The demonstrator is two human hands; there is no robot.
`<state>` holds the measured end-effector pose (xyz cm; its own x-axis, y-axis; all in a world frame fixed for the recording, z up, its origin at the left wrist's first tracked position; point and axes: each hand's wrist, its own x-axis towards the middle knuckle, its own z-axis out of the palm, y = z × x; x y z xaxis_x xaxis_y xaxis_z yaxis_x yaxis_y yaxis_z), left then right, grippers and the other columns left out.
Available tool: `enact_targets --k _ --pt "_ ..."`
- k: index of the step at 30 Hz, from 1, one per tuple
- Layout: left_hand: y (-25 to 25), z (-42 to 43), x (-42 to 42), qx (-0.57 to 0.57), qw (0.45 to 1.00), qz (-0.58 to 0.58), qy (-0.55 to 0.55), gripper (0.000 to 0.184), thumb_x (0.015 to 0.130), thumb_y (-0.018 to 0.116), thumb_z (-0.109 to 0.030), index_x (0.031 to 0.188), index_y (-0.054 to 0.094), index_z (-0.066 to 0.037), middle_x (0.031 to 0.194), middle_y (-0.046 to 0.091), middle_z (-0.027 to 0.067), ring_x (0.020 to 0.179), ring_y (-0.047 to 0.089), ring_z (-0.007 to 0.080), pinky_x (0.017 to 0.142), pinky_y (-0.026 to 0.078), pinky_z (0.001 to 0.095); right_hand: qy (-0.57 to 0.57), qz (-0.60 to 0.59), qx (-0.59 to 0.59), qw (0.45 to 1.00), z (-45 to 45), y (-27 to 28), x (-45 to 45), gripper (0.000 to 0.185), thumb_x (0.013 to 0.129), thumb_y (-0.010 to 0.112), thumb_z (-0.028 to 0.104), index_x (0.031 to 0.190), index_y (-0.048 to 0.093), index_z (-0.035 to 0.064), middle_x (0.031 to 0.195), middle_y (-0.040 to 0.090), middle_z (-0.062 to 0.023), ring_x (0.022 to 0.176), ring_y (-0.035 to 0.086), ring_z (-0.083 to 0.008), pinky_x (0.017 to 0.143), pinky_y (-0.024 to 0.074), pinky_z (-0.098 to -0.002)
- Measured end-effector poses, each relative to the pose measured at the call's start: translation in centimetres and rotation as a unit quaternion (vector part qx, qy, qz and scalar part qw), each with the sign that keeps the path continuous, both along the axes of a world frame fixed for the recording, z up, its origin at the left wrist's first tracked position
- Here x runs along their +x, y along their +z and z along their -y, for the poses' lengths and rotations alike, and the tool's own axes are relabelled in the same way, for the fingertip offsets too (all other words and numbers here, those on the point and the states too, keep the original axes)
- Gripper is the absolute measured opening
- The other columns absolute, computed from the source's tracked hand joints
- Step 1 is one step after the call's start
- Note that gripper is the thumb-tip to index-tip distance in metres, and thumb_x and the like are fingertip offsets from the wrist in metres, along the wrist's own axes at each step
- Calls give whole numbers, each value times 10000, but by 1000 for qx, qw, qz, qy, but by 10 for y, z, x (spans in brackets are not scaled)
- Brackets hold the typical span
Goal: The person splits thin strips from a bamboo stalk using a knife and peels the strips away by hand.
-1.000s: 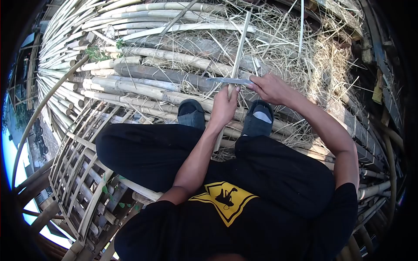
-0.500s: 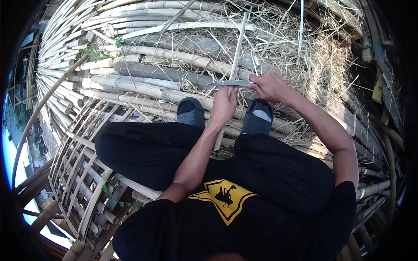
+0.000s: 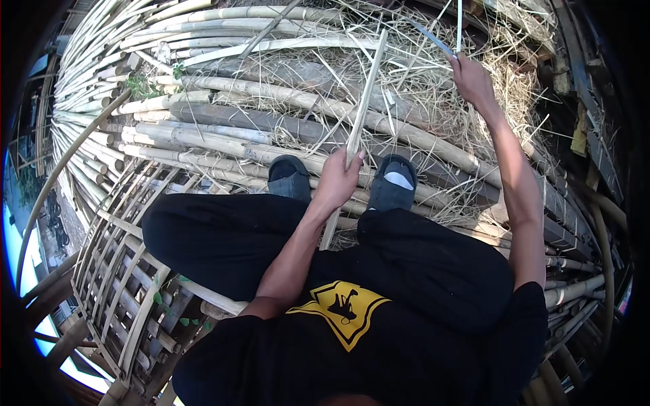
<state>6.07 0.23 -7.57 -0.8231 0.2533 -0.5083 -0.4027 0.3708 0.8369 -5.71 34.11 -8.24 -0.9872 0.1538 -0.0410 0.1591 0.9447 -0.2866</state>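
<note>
My left hand [image 3: 337,178] is closed round a long, pale bamboo strip [image 3: 367,88], which slants up and away between my feet, its lower end near my lap. Farther out to the right, my right hand [image 3: 472,80] grips a knife. The knife's blade [image 3: 430,35] points up and to the left, apart from the strip; its handle is mostly hidden in my fingers. A thin upright sliver [image 3: 460,27] shows just beyond that hand, and I cannot tell whether it touches the fingers.
Bamboo poles [image 3: 223,139] lie side by side under my sandals [image 3: 394,183]. Shavings [image 3: 433,115] cover them ahead and to the right. A woven bamboo lattice [image 3: 112,271] stands at my left, with a curved rod [image 3: 64,166] beyond it. More poles [image 3: 575,291] lie at the right.
My right hand has carried the knife off the strip, forward and to the right. My left hand has shifted slightly down and left, still holding the strip.
</note>
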Motion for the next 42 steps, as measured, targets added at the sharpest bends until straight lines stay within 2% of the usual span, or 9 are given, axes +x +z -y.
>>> enact_targets --k 1,5,8,12,22,24,27,40,42 --pt "-3 5 4 2 999 -19 -38 220 986 526 -248 922 510 -38 576 410 -56 455 369 30 397 301 229 -28 -3 -13 1000 -31 17 -8 497 1007 328 471 931 569 43 603 585 -157 552 604 -336 517 448 -455" --pt "20 -14 -10 128 986 107 -11 179 980 536 -216 1001 512 -40 642 441 -38 473 361 27 417 304 210 -106 -110 -113 982 -23 68 0 568 996 353 510 864 569 1 563 521 -122 534 525 -218 535 393 -394" --pt "12 -16 -8 205 968 140 25 227 968 551 -184 1130 483 -39 708 503 -9 478 376 39 430 315 203 -68 -68 -212 973 12 24 18 506 999 423 448 911 576 -27 604 420 -69 581 368 -144 553 340 -333" --pt "16 -16 -15 219 961 164 33 294 977 535 -183 1224 429 -65 780 577 36 462 376 45 422 329 187 154 102 -215 959 81 20 56 433 990 454 364 797 521 -18 608 479 -194 556 447 -325 584 381 -426" --pt "-3 -10 -13 114 981 155 31 215 989 522 -225 1135 490 -70 624 430 -48 445 359 23 395 265 186 262 171 -191 931 124 11 92 372 964 461 367 882 585 27 659 577 -244 680 592 -446 645 479 -514" --pt "-15 -6 -13 -6 999 -30 -34 298 934 578 -216 1077 556 45 723 630 200 533 598 328 523 450 423 265 152 -192 933 124 6 93 357 957 466 364 883 590 38 666 586 -245 680 591 -446 650 476 -532" --pt "3 -9 -12 -83 992 -90 -33 290 924 569 -196 1022 573 77 809 624 308 725 619 452 665 458 484 257 139 -160 943 124 7 92 375 953 467 396 877 594 51 666 593 -233 699 600 -430 644 476 -526" --pt "17 -14 -23 -105 988 -107 -48 263 934 552 -196 1012 572 55 784 624 289 742 618 451 655 459 479 274 50 -49 959 103 -1 61 484 938 422 537 836 605 101 601 590 -157 616 615 -365 544 464 -473" --pt "16 -14 -25 -98 987 -121 -42 323 942 561 -259 1001 571 59 745 612 220 692 605 363 647 453 427 289 35 -37 956 101 -1 59 503 941 411 551 840 603 97 578 576 -142 588 605 -356 534 459 -469"
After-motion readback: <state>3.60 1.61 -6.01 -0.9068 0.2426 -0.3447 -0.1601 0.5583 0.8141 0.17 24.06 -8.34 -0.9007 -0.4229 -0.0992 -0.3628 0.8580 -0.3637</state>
